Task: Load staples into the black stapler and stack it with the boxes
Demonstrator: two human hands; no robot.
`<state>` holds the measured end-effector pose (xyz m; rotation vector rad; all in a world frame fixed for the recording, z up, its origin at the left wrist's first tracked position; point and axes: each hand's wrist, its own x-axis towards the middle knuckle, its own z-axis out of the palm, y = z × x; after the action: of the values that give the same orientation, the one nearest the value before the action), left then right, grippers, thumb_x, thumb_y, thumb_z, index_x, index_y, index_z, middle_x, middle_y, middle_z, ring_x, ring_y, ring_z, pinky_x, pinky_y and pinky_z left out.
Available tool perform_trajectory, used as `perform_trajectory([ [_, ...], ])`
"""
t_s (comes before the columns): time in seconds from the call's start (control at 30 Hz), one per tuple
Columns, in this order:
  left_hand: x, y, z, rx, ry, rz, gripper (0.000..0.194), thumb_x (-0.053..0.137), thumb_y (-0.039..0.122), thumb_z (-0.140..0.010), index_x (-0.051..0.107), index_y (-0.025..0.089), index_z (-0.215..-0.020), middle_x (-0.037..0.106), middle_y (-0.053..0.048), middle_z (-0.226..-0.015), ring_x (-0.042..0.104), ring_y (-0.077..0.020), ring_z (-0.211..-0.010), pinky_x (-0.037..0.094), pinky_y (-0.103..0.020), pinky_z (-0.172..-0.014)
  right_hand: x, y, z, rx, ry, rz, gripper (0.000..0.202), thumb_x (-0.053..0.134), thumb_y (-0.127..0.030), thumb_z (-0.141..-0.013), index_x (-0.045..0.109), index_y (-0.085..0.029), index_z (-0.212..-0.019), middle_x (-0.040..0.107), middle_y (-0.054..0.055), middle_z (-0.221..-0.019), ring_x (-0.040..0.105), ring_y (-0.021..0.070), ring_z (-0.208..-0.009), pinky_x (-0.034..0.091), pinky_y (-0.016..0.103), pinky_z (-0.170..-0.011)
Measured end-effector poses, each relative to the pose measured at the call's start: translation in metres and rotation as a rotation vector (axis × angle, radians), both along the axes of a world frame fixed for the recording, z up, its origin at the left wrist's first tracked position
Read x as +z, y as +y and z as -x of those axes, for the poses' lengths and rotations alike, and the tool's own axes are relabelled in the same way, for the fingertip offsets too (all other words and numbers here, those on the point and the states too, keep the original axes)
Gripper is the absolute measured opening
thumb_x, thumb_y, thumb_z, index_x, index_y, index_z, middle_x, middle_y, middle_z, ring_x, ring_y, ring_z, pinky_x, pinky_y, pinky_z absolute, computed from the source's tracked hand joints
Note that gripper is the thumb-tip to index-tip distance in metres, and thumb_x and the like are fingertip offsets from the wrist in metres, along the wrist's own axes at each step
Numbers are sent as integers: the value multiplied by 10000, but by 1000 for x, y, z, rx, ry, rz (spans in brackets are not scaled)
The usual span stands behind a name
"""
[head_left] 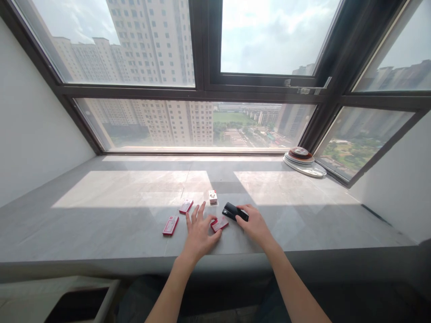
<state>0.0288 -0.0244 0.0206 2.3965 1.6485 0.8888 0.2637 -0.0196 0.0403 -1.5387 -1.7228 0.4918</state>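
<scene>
My right hand [253,220] grips a black stapler [232,211] at its near end, with the jaw end pointing left. The thumb and index finger of my left hand [199,231] are on either side of a small flat red-and-white box [220,223] lying on the sill; its other fingers are spread. The stapler sits just to the right of that box. Left of my left hand lie two similar boxes, a nearer red-and-white box [170,225] and a farther red-and-white box [186,206]. Beyond my fingertips stands a small white box [213,197] with a dark print.
All this rests on a wide grey stone sill [101,220] with bright sun patches. Stacked plates or trays [305,162] occupy the far right corner by the window frame [262,95]. Below the sill's front edge, a white piece of furniture [50,294] stands at lower left.
</scene>
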Motion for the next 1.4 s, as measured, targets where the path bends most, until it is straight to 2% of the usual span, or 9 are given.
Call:
perform_trajectory([
  [0.13,3,-17,2,-129,18,25,573,676,571,-854,555,413,-1391,185,-8,-1681,137,-373,-1537,68,-694,-1207,2,12,27,77,-49,16,359,592,-309,-885,668,-252,-1232,672,78,-1250,531,290,-1300,159,530,-1206],
  [0.23,2,-18,6,-104,50,14,540,608,598,-898,549,418,-1404,195,-3,-1682,142,-371,-1536,39,-697,-1207,-1,18,53,84,-79,7,320,692,-408,-827,693,-249,-1104,682,74,-1204,448,327,-1385,97,572,-1203],
  [0.43,-4,-14,17,-47,75,12,514,585,575,-923,532,435,-1415,293,-4,-1648,165,-350,-1532,-59,-720,-1188,2,31,71,-111,126,-44,308,679,-478,-803,684,-228,-983,718,66,-968,644,281,-1030,376,472,-1066],
  [0.67,-1,-13,22,-37,54,35,650,716,631,-797,565,415,-1391,267,-31,-1654,162,-376,-1530,-57,-720,-1185,-16,23,-11,-237,941,240,458,391,-597,-935,573,-207,-1089,710,133,-1088,728,238,-842,578,327,-655],
  [0.8,5,-15,20,-57,45,10,556,771,530,-784,632,407,-1309,235,0,-1667,147,-368,-1537,-48,-695,-1202,-29,-2,-44,-245,736,470,452,524,-648,-885,555,-220,-1029,666,24,-706,589,150,-424,412,237,-375],
  [0.9,8,-16,17,-61,32,-8,381,767,449,-808,704,386,-1177,232,28,-1667,136,-361,-1541,-46,-686,-1210,-28,-16,-32,-78,533,586,480,509,-682,-887,573,-213,-969,579,-37,-543,433,107,-293,233,210,-310],
  [1.03,9,-14,14,-70,9,11,280,742,384,-831,717,372,-1110,226,44,-1667,142,-351,-1542,-24,-693,-1212,-24,-21,7,100,383,577,448,534,-651,-891,605,-208,-903,566,-42,-489,393,99,-318,223,214,-350],
  [1.17,4,-12,15,-65,-11,25,259,746,352,-821,713,344,-1078,240,37,-1664,161,-349,-1537,19,-689,-1219,-27,-19,31,76,299,434,397,603,-576,-864,633,-187,-791,589,-5,-508,486,128,-445,283,218,-429],
  [1.4,-4,-6,23,-75,-24,44,235,788,417,-791,709,302,-980,240,30,-1665,165,-350,-1536,73,-665,-1234,-29,-13,21,67,317,427,391,623,-550,-842,679,-173,-756,609,6,-563,507,141,-503,304,233,-471],
])
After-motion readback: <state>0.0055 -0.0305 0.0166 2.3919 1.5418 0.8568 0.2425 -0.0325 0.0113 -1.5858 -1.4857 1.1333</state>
